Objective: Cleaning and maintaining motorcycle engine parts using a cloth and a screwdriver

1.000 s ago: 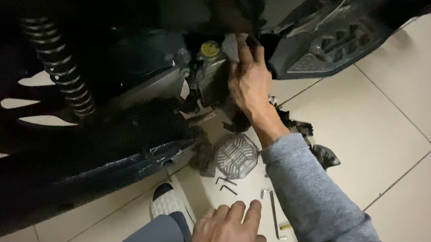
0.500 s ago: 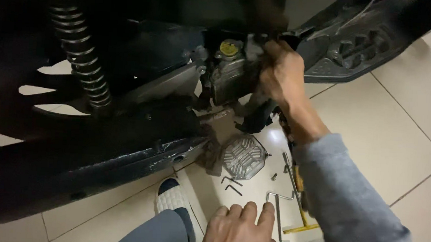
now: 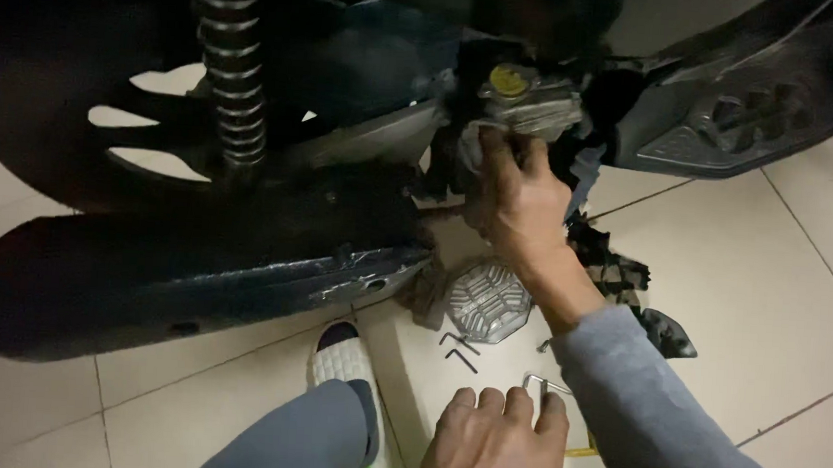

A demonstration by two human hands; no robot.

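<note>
— Fingers of the right hand [image 3: 525,197] are curled against the grey engine part [image 3: 530,111], fingertips pressed up under its lower edge with a pale rag [image 3: 470,149] bunched beneath them. It reads as a press more than a pinch.

— And that part, where is it from the grip?

— Right above the knuckles, with the yellow cap [image 3: 510,80] on top of it, just past the fingertips. Black scooter body [image 3: 183,268] runs off to the thumb side, and the coil spring [image 3: 228,78] stands well beyond that.

— What's changed from a moment ago?

— Half a second back that hand was up beside the cap, higher and further over. Now it has dropped below the part and turned palm inward. A second ago it was reaching in higher still. So the work has shifted from the top of the part to its underside.

— The other hand?

— Left hand [image 3: 495,441] lies flat on the tile floor [image 3: 780,285], fingers loosely together, holding nothing. It has stayed there all along, propping the person up.

— Anything near the wrist?

— Round metal grille cover [image 3: 488,301] just below the wrist, two bent keys [image 3: 460,350] beside it, and a longer key [image 3: 547,385] at the left hand's fingertips. White shoe [image 3: 342,355] off to the side.
</note>
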